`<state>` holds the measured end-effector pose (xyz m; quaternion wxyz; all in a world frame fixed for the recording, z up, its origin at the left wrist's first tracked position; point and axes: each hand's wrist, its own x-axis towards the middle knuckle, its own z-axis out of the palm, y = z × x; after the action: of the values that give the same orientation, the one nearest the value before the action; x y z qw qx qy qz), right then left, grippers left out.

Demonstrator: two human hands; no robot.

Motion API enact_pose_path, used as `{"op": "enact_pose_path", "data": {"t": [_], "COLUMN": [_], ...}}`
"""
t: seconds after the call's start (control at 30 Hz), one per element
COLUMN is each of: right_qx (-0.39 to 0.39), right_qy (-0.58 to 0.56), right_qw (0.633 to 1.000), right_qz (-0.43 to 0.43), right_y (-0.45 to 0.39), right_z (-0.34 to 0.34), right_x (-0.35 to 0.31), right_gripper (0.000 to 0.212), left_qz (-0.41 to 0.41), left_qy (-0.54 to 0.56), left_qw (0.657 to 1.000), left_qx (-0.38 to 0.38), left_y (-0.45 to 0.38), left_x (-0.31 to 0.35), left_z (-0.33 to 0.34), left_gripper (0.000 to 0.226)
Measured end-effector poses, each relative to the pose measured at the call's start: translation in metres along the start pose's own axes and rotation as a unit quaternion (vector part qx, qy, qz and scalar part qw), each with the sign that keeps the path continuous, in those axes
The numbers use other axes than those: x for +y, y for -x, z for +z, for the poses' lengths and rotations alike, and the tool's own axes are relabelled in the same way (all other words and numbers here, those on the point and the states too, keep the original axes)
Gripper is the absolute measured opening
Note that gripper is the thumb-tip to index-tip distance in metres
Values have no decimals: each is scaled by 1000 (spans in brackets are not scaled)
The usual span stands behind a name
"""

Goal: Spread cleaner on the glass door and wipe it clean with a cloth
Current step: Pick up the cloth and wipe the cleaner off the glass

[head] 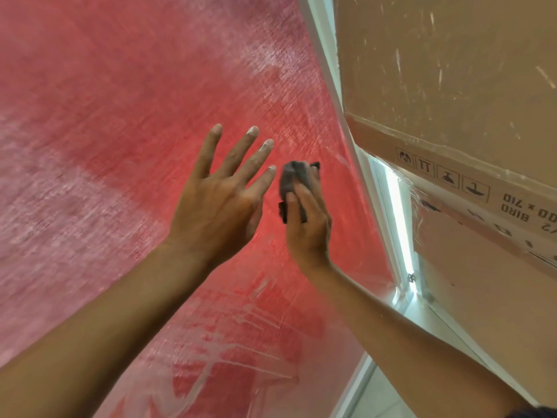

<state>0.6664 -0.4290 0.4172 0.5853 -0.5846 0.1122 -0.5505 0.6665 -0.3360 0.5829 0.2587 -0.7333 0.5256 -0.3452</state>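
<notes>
The glass door (120, 116) fills the left and middle of the head view, red behind and hazy with streaks of white cleaner. My left hand (220, 203) is raised in front of the glass with fingers spread and white residue on the fingertips, holding nothing. Right beside it, my right hand (307, 224) presses a bunched dark grey cloth (291, 184) against the glass near the door's right edge. Streaky smears and clearer red patches show below the hands.
A white door frame (355, 152) runs diagonally along the glass's right edge. Large cardboard boxes (452, 86) with printed handling symbols stand close on the right. A strip of pale floor (379, 396) shows at the bottom.
</notes>
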Motion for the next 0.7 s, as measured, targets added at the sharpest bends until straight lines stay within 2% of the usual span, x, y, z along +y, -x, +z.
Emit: {"op": "enact_pose_path", "data": {"t": [0.1, 0.13, 0.17, 0.23, 0.33, 0.4, 0.47, 0.57, 0.6, 0.63, 0.7], "right_qx": [92, 108, 110, 77, -54, -97, -60, 55, 70, 71, 18], "right_qy": [-19, -18, -8, -12, -10, -4, -11, -14, -13, -9, -7], "right_qw": [981, 976, 978, 993, 996, 986, 989, 998, 997, 997, 997], "right_qz": [168, 190, 179, 92, -73, -138, -134, 17, 41, 30, -73], "right_y": [-12, -14, -13, 6, 65, 70, 44, -6, -11, -5, 31], "right_z": [0, 2, 5, 12, 18, 15, 15, 27, 34, 40, 43], "right_x": [7, 3, -4, -21, -43, -37, -30, -38, -48, -58, -70], "right_gripper": [38, 39, 39, 37, 30, 28, 29, 35, 36, 35, 31], "left_qz": [1, 3, 3, -2, -12, -19, -34, -62, -65, -66, -66], "left_qy": [22, 31, 38, 39, 21, 6, -11, -38, -43, -44, -46], "left_qw": [1000, 1000, 999, 999, 1000, 1000, 999, 997, 997, 997, 997], "left_qx": [-6, -6, -5, 2, 11, 8, 7, 7, 8, 10, 17], "left_y": [5, 8, 13, 24, 45, 63, 82, 107, 113, 117, 121], "left_x": [-1, -2, -3, -6, -12, -15, -19, -25, -25, -25, -26], "left_z": [-3, -5, -9, -15, -27, -36, -43, -48, -48, -48, -48], "left_gripper": [43, 43, 43, 43, 45, 48, 52, 56, 57, 56, 55]}}
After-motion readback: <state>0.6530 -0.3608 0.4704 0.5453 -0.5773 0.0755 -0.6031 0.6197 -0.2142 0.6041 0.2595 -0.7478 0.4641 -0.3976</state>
